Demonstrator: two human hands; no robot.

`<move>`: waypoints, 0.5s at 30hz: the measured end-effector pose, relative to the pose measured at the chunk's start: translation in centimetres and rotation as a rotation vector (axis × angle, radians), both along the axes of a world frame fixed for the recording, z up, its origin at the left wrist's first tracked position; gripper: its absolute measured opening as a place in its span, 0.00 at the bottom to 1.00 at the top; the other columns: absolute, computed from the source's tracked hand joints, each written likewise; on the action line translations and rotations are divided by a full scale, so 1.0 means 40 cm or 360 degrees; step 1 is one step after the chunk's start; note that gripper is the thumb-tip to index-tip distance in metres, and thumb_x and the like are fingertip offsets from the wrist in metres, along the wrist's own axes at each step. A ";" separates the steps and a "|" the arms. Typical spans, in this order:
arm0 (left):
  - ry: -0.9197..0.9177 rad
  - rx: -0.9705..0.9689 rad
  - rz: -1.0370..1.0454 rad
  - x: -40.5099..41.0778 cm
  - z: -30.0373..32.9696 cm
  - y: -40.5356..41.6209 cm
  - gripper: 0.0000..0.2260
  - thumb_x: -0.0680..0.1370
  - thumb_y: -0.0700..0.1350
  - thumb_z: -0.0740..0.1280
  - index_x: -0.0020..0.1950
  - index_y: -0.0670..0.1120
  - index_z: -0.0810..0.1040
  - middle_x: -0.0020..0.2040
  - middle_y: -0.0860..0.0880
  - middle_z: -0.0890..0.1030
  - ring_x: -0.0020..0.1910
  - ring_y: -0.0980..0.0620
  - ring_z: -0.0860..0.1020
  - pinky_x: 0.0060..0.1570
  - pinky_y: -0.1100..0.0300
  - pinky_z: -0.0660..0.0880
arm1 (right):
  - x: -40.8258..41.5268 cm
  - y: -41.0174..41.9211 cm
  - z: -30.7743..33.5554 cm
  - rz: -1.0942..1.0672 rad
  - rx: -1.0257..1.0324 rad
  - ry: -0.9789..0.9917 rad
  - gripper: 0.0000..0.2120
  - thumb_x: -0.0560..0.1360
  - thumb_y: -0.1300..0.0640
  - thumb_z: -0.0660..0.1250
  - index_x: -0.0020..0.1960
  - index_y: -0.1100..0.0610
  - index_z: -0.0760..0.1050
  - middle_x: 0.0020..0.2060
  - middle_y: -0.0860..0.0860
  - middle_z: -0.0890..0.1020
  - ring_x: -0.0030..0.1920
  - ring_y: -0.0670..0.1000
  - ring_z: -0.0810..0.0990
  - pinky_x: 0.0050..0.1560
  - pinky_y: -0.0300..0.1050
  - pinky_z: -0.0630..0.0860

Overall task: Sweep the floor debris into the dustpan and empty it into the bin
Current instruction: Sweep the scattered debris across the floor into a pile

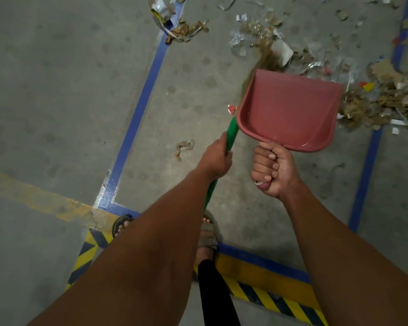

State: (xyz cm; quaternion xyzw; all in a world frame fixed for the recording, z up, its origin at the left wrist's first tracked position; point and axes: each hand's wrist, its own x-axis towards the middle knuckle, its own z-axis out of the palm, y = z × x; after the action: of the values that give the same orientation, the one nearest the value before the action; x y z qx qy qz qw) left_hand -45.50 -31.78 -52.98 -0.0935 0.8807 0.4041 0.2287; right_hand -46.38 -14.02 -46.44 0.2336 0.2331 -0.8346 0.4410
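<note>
1. My left hand (216,158) is wrapped round the green broom handle (232,132), so the bristles (266,60) reach the far litter.
2. My right hand (272,169) is fisted round the grip of the red dustpan (290,109), which I hold off the floor with nothing in it, its open lip pointing far-right toward the debris pile (382,102).
3. More scraps (181,29) lie far left on the blue floor line (139,107); a small bit (184,147) sits near the left hand.
4. Bare concrete floor (57,90) to the left gives swinging room; striped tape (276,295) runs along the near edge by my feet.
5. No bin is in view.
</note>
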 end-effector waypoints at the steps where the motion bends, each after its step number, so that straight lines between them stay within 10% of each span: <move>1: 0.0063 -0.0016 0.0034 0.003 0.011 -0.012 0.30 0.82 0.42 0.64 0.83 0.42 0.57 0.70 0.37 0.74 0.66 0.37 0.75 0.64 0.49 0.72 | 0.001 0.004 0.005 -0.0018 -0.0004 0.0003 0.20 0.80 0.55 0.56 0.28 0.50 0.63 0.17 0.44 0.58 0.16 0.45 0.53 0.18 0.35 0.56; 6: 0.0032 -0.0283 0.0339 0.093 0.042 -0.084 0.31 0.84 0.42 0.61 0.84 0.43 0.51 0.75 0.40 0.66 0.63 0.39 0.76 0.63 0.47 0.74 | 0.009 0.016 0.026 -0.0081 -0.0025 -0.0005 0.21 0.80 0.54 0.55 0.28 0.50 0.63 0.17 0.44 0.60 0.15 0.44 0.57 0.19 0.36 0.54; 15: -0.1009 -0.0543 0.0714 0.266 -0.001 0.001 0.32 0.82 0.45 0.63 0.79 0.31 0.54 0.76 0.34 0.63 0.72 0.37 0.71 0.68 0.49 0.71 | 0.039 0.070 0.031 -0.0046 -0.0088 0.0030 0.19 0.79 0.54 0.56 0.29 0.50 0.63 0.17 0.44 0.60 0.16 0.44 0.56 0.20 0.36 0.54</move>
State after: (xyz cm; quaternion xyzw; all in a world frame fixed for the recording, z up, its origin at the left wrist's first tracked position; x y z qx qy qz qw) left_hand -34.85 -31.72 -53.02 -0.4391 0.7788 0.2436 0.3758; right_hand -44.84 -11.22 -45.21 0.2168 0.2108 -0.8492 0.4330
